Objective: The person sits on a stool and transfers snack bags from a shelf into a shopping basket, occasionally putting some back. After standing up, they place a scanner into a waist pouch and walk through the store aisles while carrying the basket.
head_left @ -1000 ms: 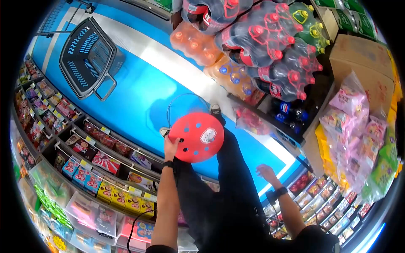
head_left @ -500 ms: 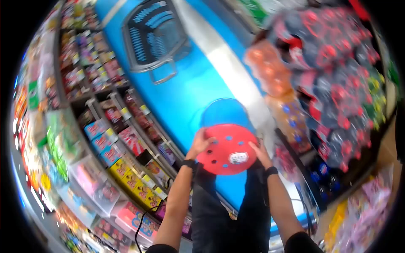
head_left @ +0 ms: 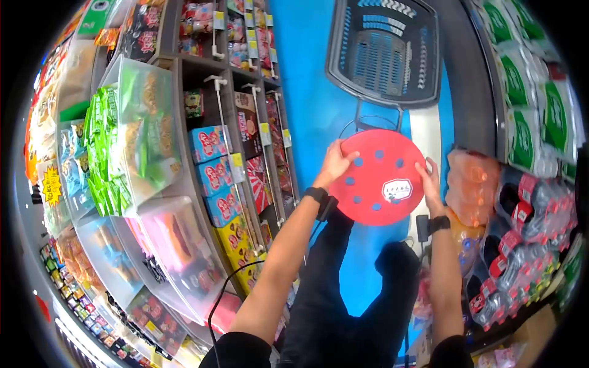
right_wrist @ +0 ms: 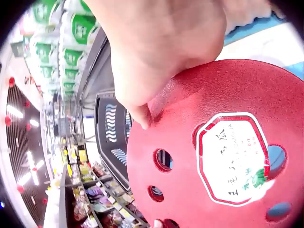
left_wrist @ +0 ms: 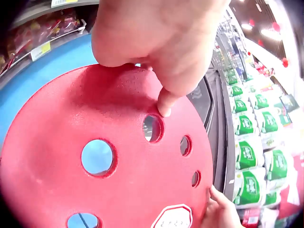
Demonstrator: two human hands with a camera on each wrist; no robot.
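A red round stool (head_left: 377, 175) with holes through its seat and a white label (head_left: 397, 191) is held out in front of the legs. Its thin metal ring (head_left: 362, 119) shows past the far rim. My left hand (head_left: 337, 164) grips the rim on the left, thumb on top near a hole, fingers hidden beneath. On the right side my right hand (head_left: 431, 184) holds the opposite edge. In the right wrist view the thumb presses on the red seat (right_wrist: 228, 90), beside the rim, and the other fingers are out of sight.
A dark grey shopping basket (head_left: 383, 55) stands on the blue floor (head_left: 310, 104) just beyond the stool. Snack shelves (head_left: 233, 147) line the left side. Packs of bottled drinks (head_left: 515, 245) and green-white packages (head_left: 521, 80) stand along the right.
The right hand has come from hanging free to holding the stool's right rim. The view has turned right; the basket now lies straight ahead, closer to the stool.
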